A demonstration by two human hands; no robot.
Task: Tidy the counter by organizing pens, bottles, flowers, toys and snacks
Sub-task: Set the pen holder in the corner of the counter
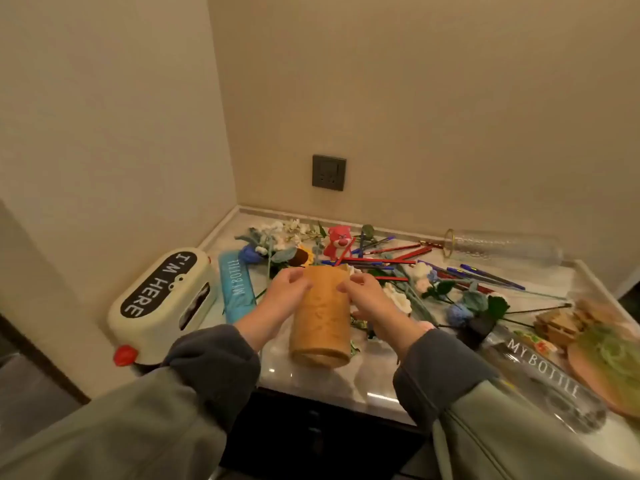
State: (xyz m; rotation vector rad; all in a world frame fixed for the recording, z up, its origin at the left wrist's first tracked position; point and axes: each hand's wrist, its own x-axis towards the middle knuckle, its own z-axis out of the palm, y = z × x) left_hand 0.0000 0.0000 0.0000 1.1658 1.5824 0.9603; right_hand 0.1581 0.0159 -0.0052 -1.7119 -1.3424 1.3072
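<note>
Both hands at the tan holder (322,320), centre front of the counter (311,379). Left hand (285,289) grips its upper rim at 9 o'clock, right hand (367,296) at 3 o'clock, fingers curled onto the wall. Whether its base rests on the stone, cannot tell. Pens (381,260) lie scattered at 1 o'clock beyond it, pink bear (337,241) at 12. Step, by my reading: positioning the holder for pens. Next calls for standing it steady, freeing one hand, gathering pens.
</note>
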